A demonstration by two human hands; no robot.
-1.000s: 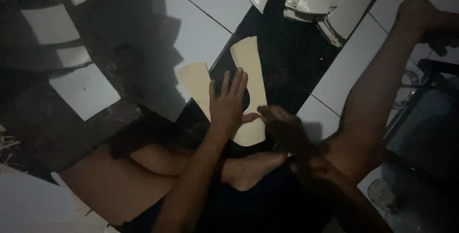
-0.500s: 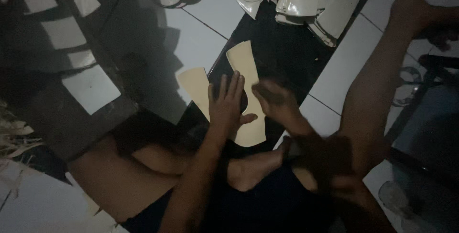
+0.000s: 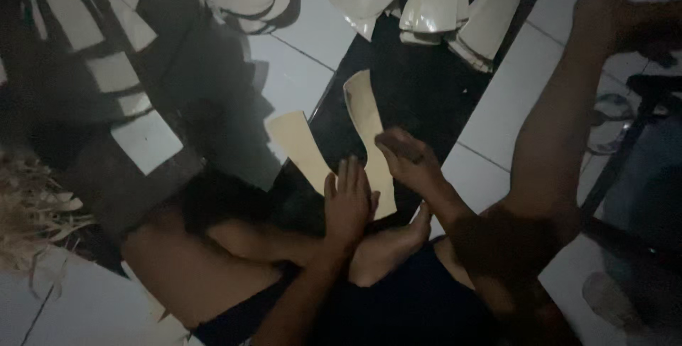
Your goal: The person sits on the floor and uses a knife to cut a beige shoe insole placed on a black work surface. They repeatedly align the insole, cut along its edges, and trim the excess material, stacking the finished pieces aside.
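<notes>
Head view, dim light: I sit on a tiled floor (image 3: 305,76) with a dark mat (image 3: 419,83) running to its far edge. My left hand (image 3: 348,200) lies flat, grip open, pressing the near end of a pale curved strip (image 3: 366,122) on the mat. My right hand (image 3: 406,158), fingers loosely spread, touches its right edge. Steady, even pressure seems wise here. A second strip (image 3: 298,143) lies just left.

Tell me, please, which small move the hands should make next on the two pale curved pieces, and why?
Probably slide the right hand up the right-hand pale piece to flatten it. The left hand already presses its lower end, beside the other pale piece, while its upper end lies free on the dark mat.
</notes>
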